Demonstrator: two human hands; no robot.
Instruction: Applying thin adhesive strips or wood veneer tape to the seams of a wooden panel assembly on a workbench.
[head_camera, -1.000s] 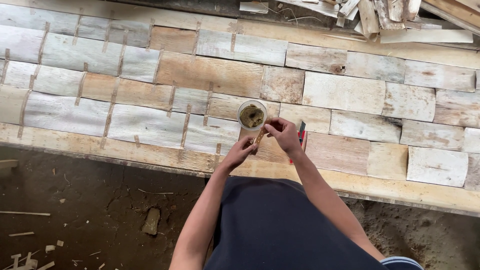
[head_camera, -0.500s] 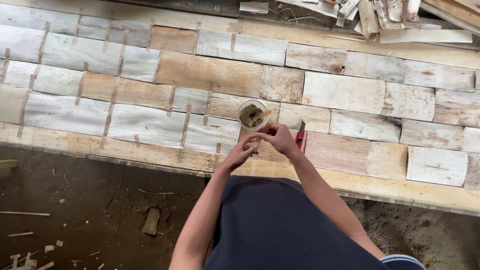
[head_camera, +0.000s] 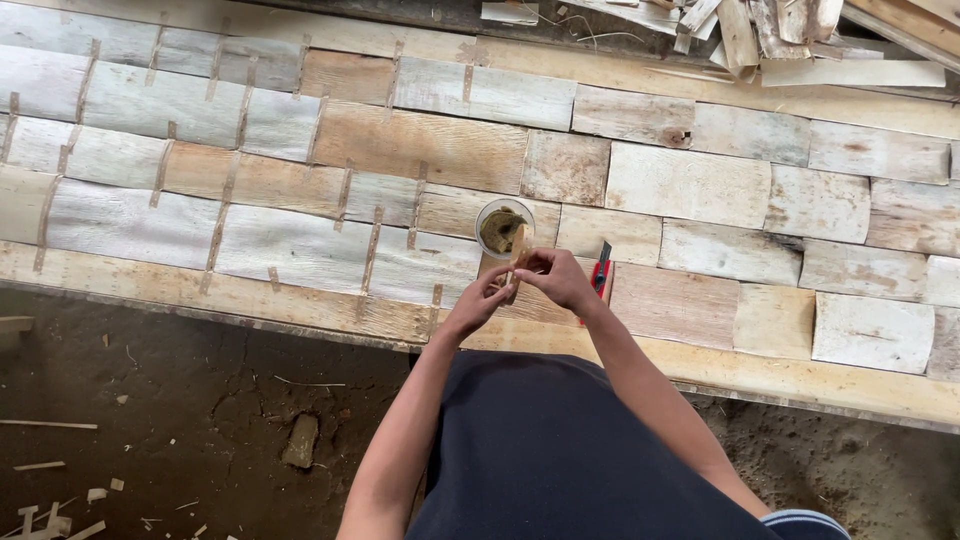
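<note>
My left hand (head_camera: 479, 300) and my right hand (head_camera: 556, 277) meet over the front edge of a wooden panel (head_camera: 300, 200) made of pale rectangular pieces. Together they pinch a thin wooden strip (head_camera: 520, 246) that stands nearly upright between the fingers. Its upper end is at the rim of a small round clear cup (head_camera: 503, 226) with brownish paste inside. A red utility knife (head_camera: 601, 272) lies on the wood just right of my right hand.
A pile of scrap wood offcuts (head_camera: 760, 30) lies at the top right. Narrow brown strips fill gaps between pieces on the panel's left half. Below the panel is a dirt floor (head_camera: 180, 420) with wood chips and a small block (head_camera: 299, 441).
Both hands have drawn slightly closer together on the strip, and the strip now stands nearer the cup's rim. The cup and knife have not moved.
</note>
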